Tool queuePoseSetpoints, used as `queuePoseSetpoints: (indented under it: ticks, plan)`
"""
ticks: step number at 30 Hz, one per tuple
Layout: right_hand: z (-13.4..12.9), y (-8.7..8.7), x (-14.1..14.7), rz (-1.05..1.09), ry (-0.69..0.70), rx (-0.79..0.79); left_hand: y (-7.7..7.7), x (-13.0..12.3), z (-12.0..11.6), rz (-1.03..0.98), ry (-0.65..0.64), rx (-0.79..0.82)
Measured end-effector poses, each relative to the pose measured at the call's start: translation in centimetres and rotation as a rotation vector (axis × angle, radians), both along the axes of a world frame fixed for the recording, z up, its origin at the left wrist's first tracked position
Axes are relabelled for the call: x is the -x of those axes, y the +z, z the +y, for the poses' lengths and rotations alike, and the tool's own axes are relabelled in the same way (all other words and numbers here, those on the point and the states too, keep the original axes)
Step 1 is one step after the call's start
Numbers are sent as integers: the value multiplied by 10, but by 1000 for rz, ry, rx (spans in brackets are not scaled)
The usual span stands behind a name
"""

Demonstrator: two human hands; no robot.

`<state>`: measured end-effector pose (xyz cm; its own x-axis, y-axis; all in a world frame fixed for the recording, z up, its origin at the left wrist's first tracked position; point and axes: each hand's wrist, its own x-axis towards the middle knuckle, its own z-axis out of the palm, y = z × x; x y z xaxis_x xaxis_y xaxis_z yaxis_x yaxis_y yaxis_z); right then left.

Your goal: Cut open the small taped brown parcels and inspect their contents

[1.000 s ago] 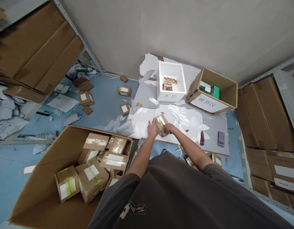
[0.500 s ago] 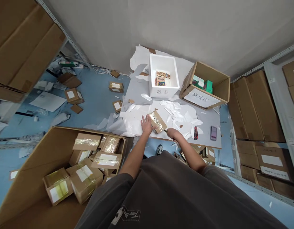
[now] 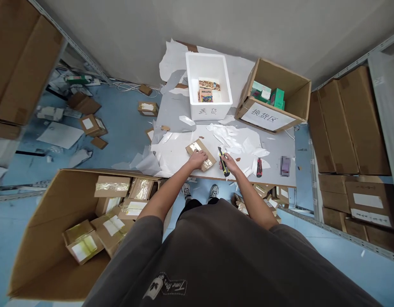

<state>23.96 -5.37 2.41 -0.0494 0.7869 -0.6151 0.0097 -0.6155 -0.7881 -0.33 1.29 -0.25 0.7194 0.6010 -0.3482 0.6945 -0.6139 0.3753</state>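
Observation:
A small taped cardboard box (image 3: 209,150) lies at a slant near the table's front edge. My left hand (image 3: 198,159) is on its near left side, fingers curled over the top and gripping it. Just right of the box, my right hand (image 3: 229,163) holds a yellow and black box cutter (image 3: 226,171), its blade end pointing away from me and apart from the box. Farther right lies a red and black tool (image 3: 259,167), perhaps another cutter.
A white foam box (image 3: 210,111) with a few packets stands at the back, beside an open carton (image 3: 273,121) holding green boxes. Torn white paper (image 3: 227,137) litters the table (image 3: 176,160). A large carton (image 3: 40,230) of parcels stands at left; shelves flank the right.
My right hand has drawn the box cutter away from the box and turned its blade end away from me. My left hand has shifted from lying spread to gripping the box.

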Motion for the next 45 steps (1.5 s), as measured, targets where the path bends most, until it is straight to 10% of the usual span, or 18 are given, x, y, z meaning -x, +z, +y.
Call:
queuePoseSetpoints:
  ticks: [7, 16, 26, 36, 45]
  plan:
    - [-1, -32, 15, -64, -121, 10, 4, -2, -1, 29, 68, -22]
    - [33, -63, 36, -704, 48, -67, 3, -13, -14, 74, 174, -83]
    - [39, -38, 4, -374, 240, -107, 9, -32, -24, 3, 369, -103]
    - [29, -29, -21, -604, 668, -119, 5, -39, -14, 57, 407, -29]
    - [23, -18, -27, -296, 623, 134, 4, -45, -10, 101, 417, 18]
